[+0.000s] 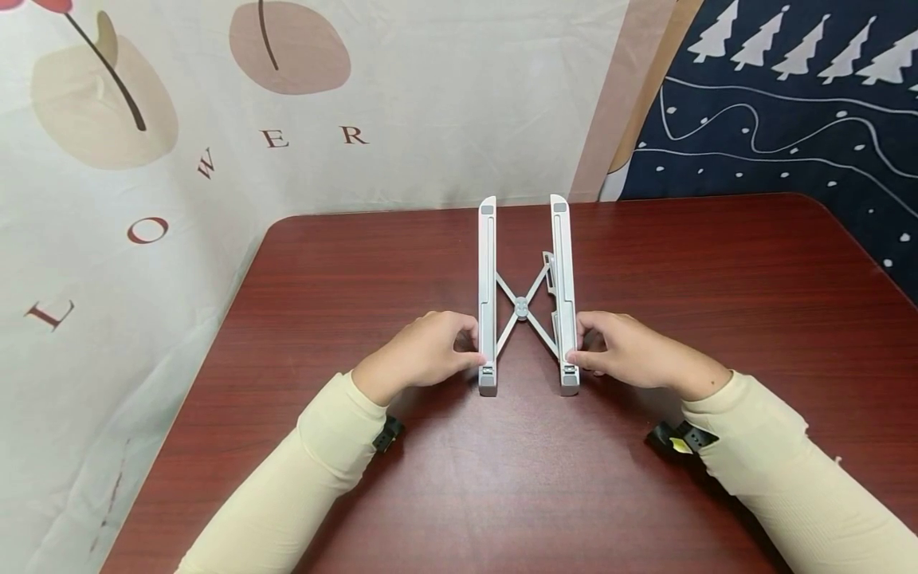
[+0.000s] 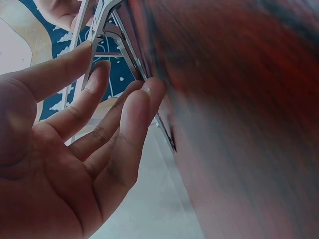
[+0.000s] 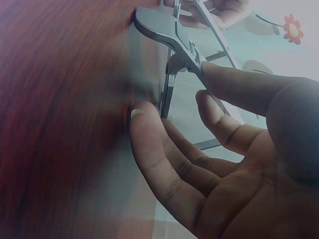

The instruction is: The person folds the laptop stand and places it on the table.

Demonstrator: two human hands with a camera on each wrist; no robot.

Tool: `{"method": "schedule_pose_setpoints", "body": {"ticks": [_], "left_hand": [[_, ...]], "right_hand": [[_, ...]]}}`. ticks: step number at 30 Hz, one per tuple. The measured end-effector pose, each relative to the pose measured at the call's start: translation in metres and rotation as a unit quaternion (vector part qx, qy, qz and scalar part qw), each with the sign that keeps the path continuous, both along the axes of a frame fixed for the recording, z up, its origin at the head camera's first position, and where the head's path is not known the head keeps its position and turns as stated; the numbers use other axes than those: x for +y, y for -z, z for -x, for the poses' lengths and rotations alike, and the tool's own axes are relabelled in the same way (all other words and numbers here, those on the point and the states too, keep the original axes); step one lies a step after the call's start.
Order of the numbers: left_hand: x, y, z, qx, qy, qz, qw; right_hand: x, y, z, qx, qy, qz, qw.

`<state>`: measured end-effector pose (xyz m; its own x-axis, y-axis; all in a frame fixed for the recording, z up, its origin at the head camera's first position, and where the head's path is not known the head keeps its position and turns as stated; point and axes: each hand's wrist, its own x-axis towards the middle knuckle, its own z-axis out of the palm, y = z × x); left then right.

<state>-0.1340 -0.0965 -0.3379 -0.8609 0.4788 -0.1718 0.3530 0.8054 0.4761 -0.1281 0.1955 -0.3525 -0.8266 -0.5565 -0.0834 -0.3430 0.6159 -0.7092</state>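
Note:
A silver folding laptop stand (image 1: 522, 308) is set up on the table, its two long side rails joined by X-shaped crossbars. My left hand (image 1: 429, 348) pinches the near part of the left rail (image 1: 488, 319) between thumb and index finger. On the opposite side, my right hand (image 1: 634, 351) pinches the right rail (image 1: 566, 319) in the same way. Up close in the right wrist view, the stand's curved front lip (image 3: 159, 25) shows beyond the thumb. The other fingers of both hands are bent loosely beneath or beside the rails, near the tabletop.
The dark red wooden table (image 1: 344, 271) has rounded far corners. A pale curtain with printed letters (image 1: 430, 159) hangs along its back and left. To the back right is a navy cloth (image 1: 774, 135) with white trees. Dark straps (image 1: 696, 438) sit at the wrists.

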Motion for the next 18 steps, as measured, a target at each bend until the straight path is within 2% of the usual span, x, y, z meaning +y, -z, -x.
{"method": "schedule_pose_setpoints", "body": {"ticks": [18], "left_hand": [[0.0016, 0.0022, -0.0006, -0.002, 0.015, -0.022, 0.9996]], "right_hand": [[-0.0026, 0.0001, -0.0019, 0.003, -0.002, -0.003, 1.0000]]}}
